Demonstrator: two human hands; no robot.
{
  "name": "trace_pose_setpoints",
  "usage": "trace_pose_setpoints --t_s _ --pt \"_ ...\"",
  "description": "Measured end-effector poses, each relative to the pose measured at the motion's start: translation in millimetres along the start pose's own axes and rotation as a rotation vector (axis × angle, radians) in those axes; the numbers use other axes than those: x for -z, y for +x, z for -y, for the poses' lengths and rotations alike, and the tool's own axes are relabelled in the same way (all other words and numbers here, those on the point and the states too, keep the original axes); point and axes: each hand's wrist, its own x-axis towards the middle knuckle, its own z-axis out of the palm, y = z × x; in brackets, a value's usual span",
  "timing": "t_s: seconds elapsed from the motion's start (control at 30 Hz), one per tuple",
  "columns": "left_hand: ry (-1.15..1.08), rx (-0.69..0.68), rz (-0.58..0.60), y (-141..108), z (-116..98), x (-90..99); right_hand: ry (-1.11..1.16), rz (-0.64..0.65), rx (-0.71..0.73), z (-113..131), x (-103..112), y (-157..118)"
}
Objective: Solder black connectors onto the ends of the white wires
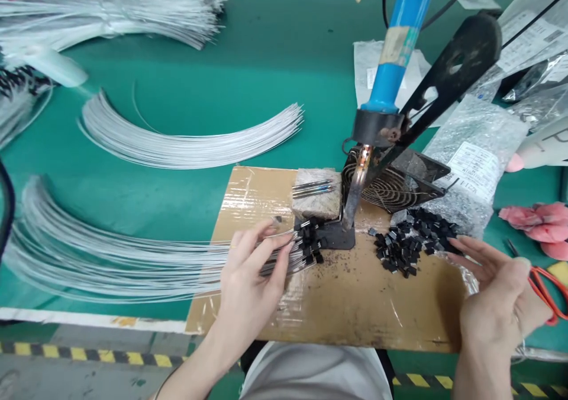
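My left hand (255, 264) lies over the right end of a bundle of thin pale wires (133, 267), thumb and forefinger closed on a wire. Small black caps (310, 241) cluster at the wire ends just beyond those fingertips. At the right, my right hand (497, 287) is open, its fingers stretched to the edge of a heap of small black pieces (406, 240). Between the hands, a blue-handled soldering iron (390, 63) points tip down in a black bracket (448, 80). Below its tip is a dark plate (339, 236).
A cardboard sheet (355, 311) covers the work area. Beside the iron are a pale block (317, 202) bearing several metal rods and a round fan (390, 181). Another wire bundle (190, 145) lies behind. Plastic bags (479, 145) and orange-handled scissors (541, 293) are at the right.
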Motion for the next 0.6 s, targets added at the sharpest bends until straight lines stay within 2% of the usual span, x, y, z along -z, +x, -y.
trace_pose_setpoints --t_s 0.13,0.27,0.37,0.47,0.53,0.6 --pt "-0.034 0.083 0.037 15.1 11.0 17.2 0.04 0.113 -0.002 2.6 -2.0 -14.0" --pt "0.129 0.039 0.002 63.3 41.6 26.2 0.002 0.176 0.073 -1.3 0.1 -22.2" --pt "0.169 0.077 0.087 110.6 74.3 10.7 0.015 0.144 0.125 -5.7 0.8 -22.6" --pt "0.169 0.079 0.099 147.4 99.9 -14.8 0.023 0.096 0.12 -8.8 0.6 -20.9" --pt "0.159 0.074 0.098 160.1 109.2 -27.7 0.034 0.08 0.105 -9.0 0.4 -20.1" --pt "0.142 0.069 0.076 163.9 113.5 -32.6 0.049 0.082 0.082 -7.9 0.2 -19.8"
